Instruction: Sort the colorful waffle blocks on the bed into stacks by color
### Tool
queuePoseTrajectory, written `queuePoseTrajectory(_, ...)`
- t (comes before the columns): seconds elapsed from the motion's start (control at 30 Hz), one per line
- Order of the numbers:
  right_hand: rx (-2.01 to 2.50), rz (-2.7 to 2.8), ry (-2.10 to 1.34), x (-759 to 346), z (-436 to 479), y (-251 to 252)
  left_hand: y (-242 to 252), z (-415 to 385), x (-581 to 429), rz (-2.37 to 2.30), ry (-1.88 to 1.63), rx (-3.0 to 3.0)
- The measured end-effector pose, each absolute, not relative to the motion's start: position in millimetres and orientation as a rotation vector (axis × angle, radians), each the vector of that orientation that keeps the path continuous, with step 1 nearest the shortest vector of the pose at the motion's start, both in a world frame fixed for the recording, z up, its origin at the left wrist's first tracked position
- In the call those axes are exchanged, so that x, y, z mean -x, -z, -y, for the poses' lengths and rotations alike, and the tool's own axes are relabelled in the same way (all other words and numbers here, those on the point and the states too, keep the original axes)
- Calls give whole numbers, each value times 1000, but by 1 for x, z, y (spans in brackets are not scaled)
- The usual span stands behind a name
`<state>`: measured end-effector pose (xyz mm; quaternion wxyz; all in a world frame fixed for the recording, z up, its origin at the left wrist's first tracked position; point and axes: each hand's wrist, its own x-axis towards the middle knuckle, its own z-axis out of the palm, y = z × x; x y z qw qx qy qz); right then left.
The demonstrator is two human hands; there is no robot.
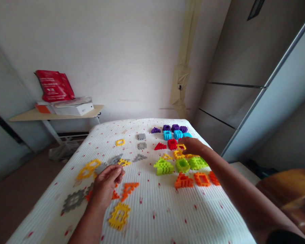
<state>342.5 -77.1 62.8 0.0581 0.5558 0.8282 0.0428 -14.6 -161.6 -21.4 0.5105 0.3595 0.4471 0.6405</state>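
My right hand (192,145) reaches over the sorted rows and pinches a yellow square building piece (181,147). Just below it is a stack of yellow square pieces (178,155). Red square pieces (172,144) stand beside the fingers, and lime green square pieces (182,165) lie nearer to me. My left hand (108,179) hovers above the loose pieces on the left with its fingers curled together; whatever they may hold is hidden. Around it are an orange triangle piece (129,190), a yellow window piece (119,216) and a grey window piece (74,200).
Everything lies on a bed-like surface with a white dotted cover (167,220). Purple (175,127), light blue (178,134) and orange stacks (184,181) stand on the right. Grey pieces (141,137) lie mid-left. A side table (30,115) carries a red bag (53,86).
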Motion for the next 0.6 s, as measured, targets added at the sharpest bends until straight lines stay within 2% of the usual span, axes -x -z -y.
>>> queuePoseTrajectory(0.6, -1568, -2399, -6, -332, 65, -46, 19, 161, 19, -1103, -1575, -888)
